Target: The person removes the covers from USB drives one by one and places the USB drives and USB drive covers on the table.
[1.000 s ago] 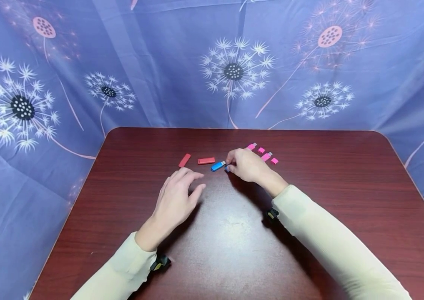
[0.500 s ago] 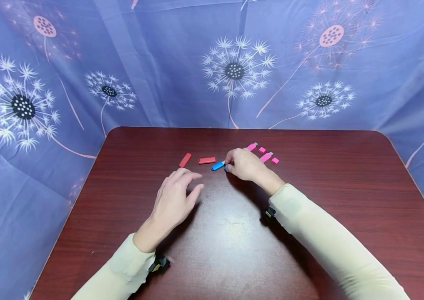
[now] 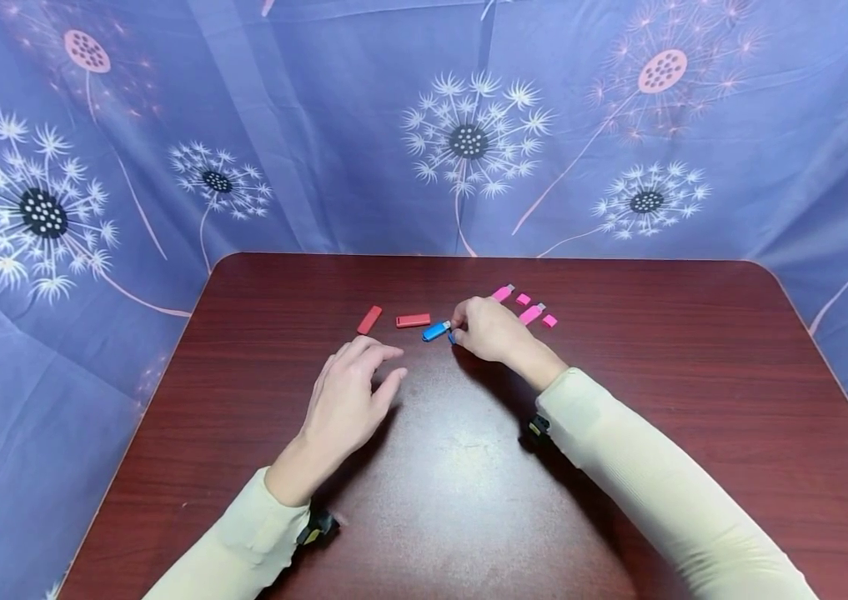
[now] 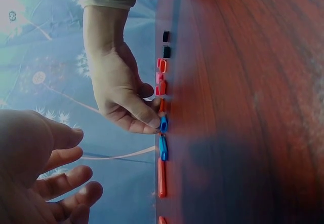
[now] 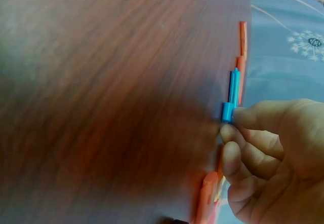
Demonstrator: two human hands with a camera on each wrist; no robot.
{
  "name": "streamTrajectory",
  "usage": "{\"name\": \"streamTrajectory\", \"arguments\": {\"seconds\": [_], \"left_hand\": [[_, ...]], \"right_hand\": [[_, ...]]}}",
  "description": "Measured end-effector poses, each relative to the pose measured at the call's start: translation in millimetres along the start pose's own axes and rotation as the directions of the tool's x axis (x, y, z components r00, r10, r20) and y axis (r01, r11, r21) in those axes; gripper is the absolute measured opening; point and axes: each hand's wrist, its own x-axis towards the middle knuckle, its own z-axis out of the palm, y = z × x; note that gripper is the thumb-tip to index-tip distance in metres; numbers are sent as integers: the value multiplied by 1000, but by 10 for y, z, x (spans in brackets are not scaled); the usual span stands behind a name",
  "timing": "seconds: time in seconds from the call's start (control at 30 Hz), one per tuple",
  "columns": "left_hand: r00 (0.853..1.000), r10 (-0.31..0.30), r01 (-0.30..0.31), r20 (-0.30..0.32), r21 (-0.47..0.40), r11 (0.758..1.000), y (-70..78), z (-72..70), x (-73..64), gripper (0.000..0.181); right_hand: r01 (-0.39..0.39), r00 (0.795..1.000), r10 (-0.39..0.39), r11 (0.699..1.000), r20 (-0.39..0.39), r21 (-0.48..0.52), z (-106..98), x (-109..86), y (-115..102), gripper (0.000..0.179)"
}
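Note:
My right hand (image 3: 494, 327) has its thumb and fingertips on a small blue cap (image 5: 227, 112), pinching it close to the tabletop. The cap's open end shows in the left wrist view. Just left of those fingers lies a blue USB stick (image 3: 435, 332), its metal plug pointing at the hand. My left hand (image 3: 352, 387) is held over the table with fingers spread and loosely bent, holding nothing. Nearest to it are two red USB sticks, one slanted (image 3: 369, 320) and one lying level (image 3: 413, 321).
Beyond the right hand lie two pink USB sticks with bare plugs, one farther back (image 3: 503, 292) and one nearer (image 3: 532, 314). Their pink caps (image 3: 549, 322) sit to the right. A blue cloth with dandelion prints (image 3: 348, 167) hangs behind the dark red wooden table (image 3: 694, 375).
The right hand keeps its pinch on the blue cap, with the cap shifted only slightly left near the stick's plug. The left hand has drawn back a little to the left.

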Motion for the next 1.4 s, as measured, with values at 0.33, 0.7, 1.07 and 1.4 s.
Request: {"name": "streamTrajectory", "arguments": {"seconds": [0.33,0.7,1.07,1.4], "left_hand": [[1000,-3,3,-3,5,1000,-47,3,31,23],[1000,-7,7,0,20,1000,-106,24,102,23],[1000,-12,12,15,47,999,-156,68,228,24],[999,-21,19,35,71,997,-228,159,402,26]], "right_hand": [[3,999,-3,1000,-33,-7,-5,-89,-5,11],[58,991,-58,998,-125,4,-98,-363,-41,20],[147,968,-147,989,-202,-15,-203,-732,46,18],[166,955,-161,986,-249,-2,-251,-995,149,17]]}}
